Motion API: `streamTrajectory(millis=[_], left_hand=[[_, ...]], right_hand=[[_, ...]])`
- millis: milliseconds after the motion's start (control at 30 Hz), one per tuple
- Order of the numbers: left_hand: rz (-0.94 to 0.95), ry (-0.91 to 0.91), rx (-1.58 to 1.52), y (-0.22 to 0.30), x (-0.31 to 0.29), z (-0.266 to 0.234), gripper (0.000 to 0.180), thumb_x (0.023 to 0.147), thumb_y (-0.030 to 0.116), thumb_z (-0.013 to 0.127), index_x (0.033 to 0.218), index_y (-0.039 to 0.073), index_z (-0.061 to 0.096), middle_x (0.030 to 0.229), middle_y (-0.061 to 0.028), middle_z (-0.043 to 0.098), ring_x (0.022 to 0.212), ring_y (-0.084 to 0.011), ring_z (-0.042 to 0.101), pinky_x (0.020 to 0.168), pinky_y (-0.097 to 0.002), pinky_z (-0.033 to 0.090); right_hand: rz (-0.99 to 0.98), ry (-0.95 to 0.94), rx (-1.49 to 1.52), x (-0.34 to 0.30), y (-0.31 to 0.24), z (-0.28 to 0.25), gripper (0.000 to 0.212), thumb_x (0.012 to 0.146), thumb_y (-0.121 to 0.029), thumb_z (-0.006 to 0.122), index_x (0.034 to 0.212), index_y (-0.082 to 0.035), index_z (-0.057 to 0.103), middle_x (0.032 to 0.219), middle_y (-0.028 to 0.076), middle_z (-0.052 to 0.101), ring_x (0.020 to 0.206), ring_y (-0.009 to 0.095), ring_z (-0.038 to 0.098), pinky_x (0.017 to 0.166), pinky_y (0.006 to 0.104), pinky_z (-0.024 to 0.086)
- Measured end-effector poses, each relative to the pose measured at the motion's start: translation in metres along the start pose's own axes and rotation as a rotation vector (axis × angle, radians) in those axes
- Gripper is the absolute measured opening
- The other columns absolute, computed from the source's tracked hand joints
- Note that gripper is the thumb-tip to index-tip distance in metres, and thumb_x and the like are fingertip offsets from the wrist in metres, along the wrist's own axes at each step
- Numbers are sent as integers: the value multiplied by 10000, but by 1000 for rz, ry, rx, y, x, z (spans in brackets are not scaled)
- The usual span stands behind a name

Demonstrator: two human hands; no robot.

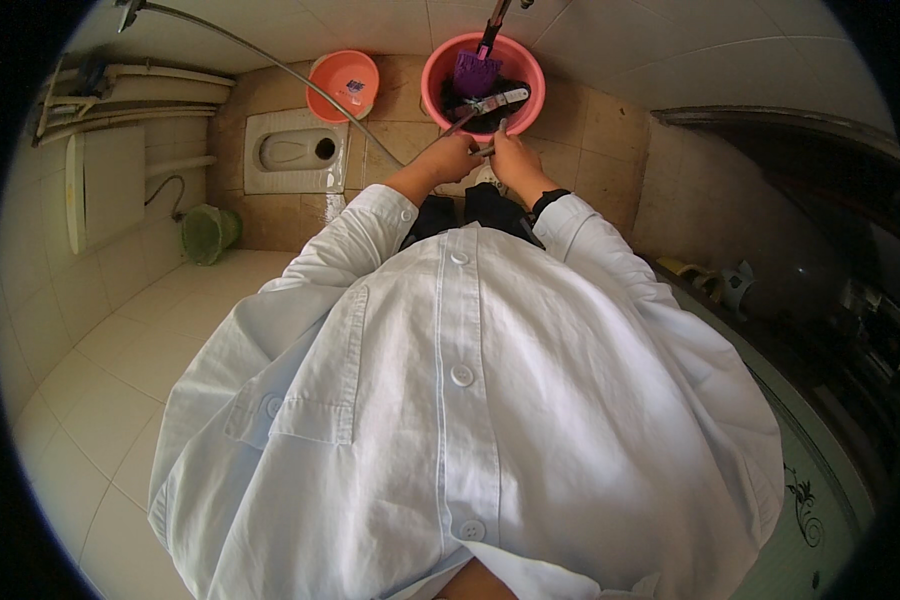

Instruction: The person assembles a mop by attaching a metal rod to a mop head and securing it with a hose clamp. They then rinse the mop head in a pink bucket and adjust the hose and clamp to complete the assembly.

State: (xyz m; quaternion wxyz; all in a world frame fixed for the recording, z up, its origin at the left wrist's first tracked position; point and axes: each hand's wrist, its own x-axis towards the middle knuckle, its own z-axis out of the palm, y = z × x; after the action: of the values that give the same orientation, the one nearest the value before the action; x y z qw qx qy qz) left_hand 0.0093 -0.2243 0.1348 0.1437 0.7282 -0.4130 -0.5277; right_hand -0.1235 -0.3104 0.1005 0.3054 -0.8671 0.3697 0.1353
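Note:
My left hand (450,160) and my right hand (515,158) are close together in front of me, just short of a pink basin (432,85). A grey shower hose (270,72) runs down from the upper left to my left hand, whose fingers are closed round it. A short grey length of it shows between the hands, and my right hand is closed on that, thumb up. Inside the basin are a purple mop head (476,74), a dark mass and a silver-and-white bar (500,101). A thin rod slants from the bar toward my left hand; its end is hidden.
A squat toilet (270,178) is set in the floor at the left, with an orange basin (342,85) at its far right corner. Pipes (160,90), a white cistern (110,185) and a green bucket (210,236) line the left wall. Dark clutter (830,320) stands at the right.

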Motion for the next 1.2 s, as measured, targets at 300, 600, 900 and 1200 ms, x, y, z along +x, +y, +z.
streamTrajectory(millis=[300, 600, 900, 1200], left_hand=[[30, 1, 12, 3, -3, -3, 314, 841, 260, 611, 1035, 15, 583, 709, -123, 633, 576, -205, 618, 524, -334, 496], [-8, -9, 3, 6, -6, -3, 312, 844, 253, 607, 1049, 19, 588, 713, -119, 631, 569, -202, 615, 516, -326, 498], [-12, -23, 23, 6, -6, -2, 323, 843, 274, 617, 1057, 33, 585, 722, -122, 634, 579, -203, 618, 519, -331, 498], [19, -46, -24, 5, -11, 1, 322, 847, 268, 609, 1050, 19, 585, 740, -128, 631, 594, -207, 620, 516, -335, 501]], right_hand=[[-17, 7, 37, 2, 5, 4, 268, 797, -100, 518, 1059, -45, 506, 1029, 200, 579, 967, 374, 564, 767, 472, 462], [-59, 12, 58, 4, 10, 11, 240, 809, -120, 518, 1024, -12, 521, 975, 206, 598, 925, 385, 583, 747, 488, 467], [-76, 18, 129, 7, 17, 21, 290, 811, -120, 507, 1080, -14, 505, 997, 211, 601, 936, 381, 582, 757, 480, 467], [-200, -19, 335, 5, 24, 27, 294, 816, -60, 470, 1105, -10, 488, 1017, 245, 583, 960, 405, 561, 766, 469, 450]])
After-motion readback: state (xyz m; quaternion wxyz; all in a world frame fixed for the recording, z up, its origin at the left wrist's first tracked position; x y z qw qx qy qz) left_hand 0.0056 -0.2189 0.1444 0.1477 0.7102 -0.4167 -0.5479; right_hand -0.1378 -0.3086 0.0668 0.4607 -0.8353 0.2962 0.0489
